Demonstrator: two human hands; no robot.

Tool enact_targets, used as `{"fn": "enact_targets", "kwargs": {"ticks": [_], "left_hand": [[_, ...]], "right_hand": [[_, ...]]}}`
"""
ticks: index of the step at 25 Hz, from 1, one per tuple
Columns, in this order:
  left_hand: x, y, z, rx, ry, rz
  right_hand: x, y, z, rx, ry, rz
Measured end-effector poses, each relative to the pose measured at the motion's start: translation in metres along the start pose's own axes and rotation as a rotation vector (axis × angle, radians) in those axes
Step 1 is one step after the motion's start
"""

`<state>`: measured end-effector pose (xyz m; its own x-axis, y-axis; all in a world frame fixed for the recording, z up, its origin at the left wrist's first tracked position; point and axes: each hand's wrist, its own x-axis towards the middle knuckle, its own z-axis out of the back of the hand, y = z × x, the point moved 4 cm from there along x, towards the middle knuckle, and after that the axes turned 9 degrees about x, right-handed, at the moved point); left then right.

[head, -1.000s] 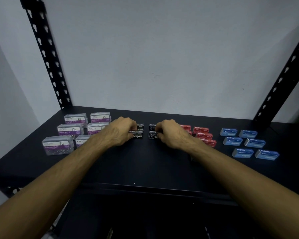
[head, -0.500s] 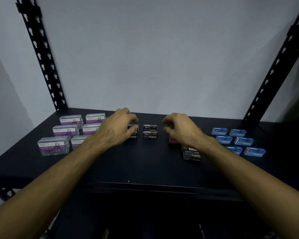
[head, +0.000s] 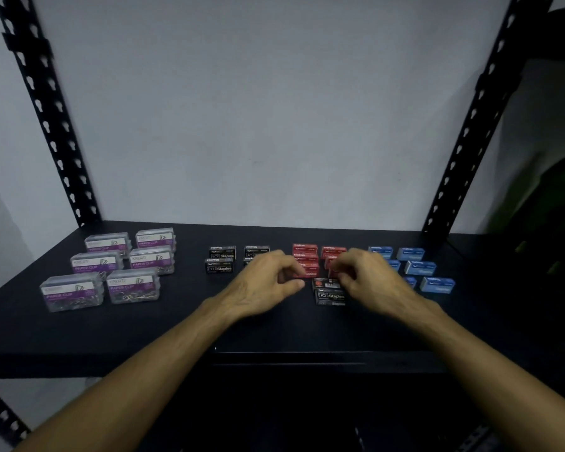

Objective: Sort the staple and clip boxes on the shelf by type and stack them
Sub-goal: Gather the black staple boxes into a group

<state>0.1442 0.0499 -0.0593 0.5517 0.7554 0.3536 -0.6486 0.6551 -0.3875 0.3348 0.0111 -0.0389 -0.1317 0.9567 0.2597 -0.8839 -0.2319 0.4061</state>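
Note:
Several red staple boxes [head: 305, 249] lie in the middle right of the black shelf [head: 177, 324]. My left hand [head: 265, 285] curls thumb and fingers at the left end of the front red box [head: 309, 274]. My right hand [head: 369, 283] pinches at another red box [head: 330, 268] with curled fingertips; blur hides the exact contact. Black staple boxes [head: 222, 261] sit left of my hands, and two more black staple boxes [head: 329, 295] lie stacked in front of the red ones. Clear paper clip boxes [head: 98, 262] stand at the left, blue staple boxes [head: 419, 267] at the right.
Two black perforated shelf posts [head: 49, 115] [head: 470, 125] rise at the back corners against a pale wall. The shelf's front edge [head: 274, 357] runs below my wrists. A dark green object [head: 555, 203] stands beyond the right post.
Both hands left the black staple boxes and moved right to the red ones. The view also shifted right, so the black boxes now show uncovered.

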Motion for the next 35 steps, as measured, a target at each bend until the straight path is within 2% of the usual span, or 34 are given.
{"fn": "enact_targets", "kwargs": {"ticks": [9,24,35], "left_hand": [[0.014,-0.02,-0.027,0.11,0.158,0.029],[0.013,-0.01,-0.036,0.199,0.162,-0.04],[0.019,-0.002,-0.032,0.156,0.211,-0.054]], "right_hand": [[-0.025,-0.016,-0.017,0.033,0.063,-0.007],[-0.034,-0.015,-0.027,0.022,0.128,0.082],[-0.045,-0.018,-0.024,0.086,0.13,0.13]]}}
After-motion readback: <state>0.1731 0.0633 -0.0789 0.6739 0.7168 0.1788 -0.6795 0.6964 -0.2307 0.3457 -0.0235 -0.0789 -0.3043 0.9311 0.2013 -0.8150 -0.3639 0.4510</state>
